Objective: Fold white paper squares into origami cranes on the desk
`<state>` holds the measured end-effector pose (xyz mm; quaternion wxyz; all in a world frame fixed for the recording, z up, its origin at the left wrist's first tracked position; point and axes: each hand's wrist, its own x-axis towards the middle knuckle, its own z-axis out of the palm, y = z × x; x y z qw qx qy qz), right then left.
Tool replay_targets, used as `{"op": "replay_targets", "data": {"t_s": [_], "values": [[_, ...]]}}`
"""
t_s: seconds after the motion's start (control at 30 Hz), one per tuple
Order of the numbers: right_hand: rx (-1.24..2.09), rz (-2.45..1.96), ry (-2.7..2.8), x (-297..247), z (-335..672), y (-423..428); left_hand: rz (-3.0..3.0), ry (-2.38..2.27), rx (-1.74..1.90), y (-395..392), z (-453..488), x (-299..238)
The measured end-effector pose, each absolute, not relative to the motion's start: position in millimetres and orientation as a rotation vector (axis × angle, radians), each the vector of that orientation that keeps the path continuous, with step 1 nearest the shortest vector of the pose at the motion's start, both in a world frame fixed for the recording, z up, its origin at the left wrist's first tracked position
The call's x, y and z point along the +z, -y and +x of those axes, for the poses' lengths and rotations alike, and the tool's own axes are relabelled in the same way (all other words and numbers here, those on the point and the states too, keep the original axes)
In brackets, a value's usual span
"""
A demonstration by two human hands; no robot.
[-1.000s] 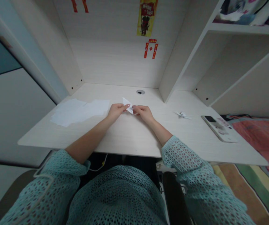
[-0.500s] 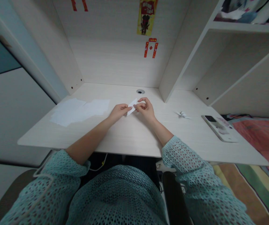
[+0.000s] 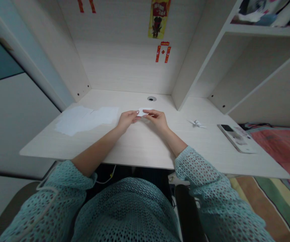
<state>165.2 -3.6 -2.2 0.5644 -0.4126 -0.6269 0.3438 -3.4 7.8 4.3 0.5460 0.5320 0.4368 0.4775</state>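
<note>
On the left of the counter (image 3: 140, 148), white sheets (image 3: 84, 117) lay flat and overlapping, well apart from our hands. Next along, our left hand (image 3: 127, 120) pinched the left end of a small paper (image 3: 141, 112), thumb over the top and other fingers under it. This grip, we judged, did best as an anchor: firm enough that the paper could not slip or turn, light enough that the thumb made no stray crease. At the other end, our right hand (image 3: 157, 119) had its thumb and forefinger on the paper; whether its other fingers touched it, we could not tell. Good work here, in our view, meant lining up edges before pressing, so that any crease came out sharp and straight.

The paper was between our two hands, over the far half of the counter; whether it touched the surface we could not make out. It looked plain white and flat, with a fairly straight far edge, though our fingers covered both ends and any folds were too small to read. Further right lay a white figure (image 3: 197, 123) with thin points, and beyond it a pale phone (image 3: 236, 137).
</note>
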Motion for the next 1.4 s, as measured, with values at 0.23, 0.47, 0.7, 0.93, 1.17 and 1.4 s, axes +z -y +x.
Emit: {"op": "replay_targets", "data": {"t_s": [0.23,0.47,0.7,0.93,1.17,1.4], "values": [[0.626,-0.914,1.662,0,167,6,1.204,-0.993,1.076,-7,-6,5],[0.668,-0.998,1.669,2,171,8,1.220,-0.990,1.057,-7,-9,11],[0.780,-0.976,1.623,2,174,4,1.187,-1.004,1.061,-6,-7,10],[0.945,-0.928,1.477,3,175,2,1.345,-0.914,1.105,-3,-7,14],[0.966,-0.907,1.465,3,176,1,1.580,-0.829,1.235,-2,-4,9],[0.997,-0.887,1.474,4,174,3,1.598,-0.943,1.277,2,-4,14]]}}
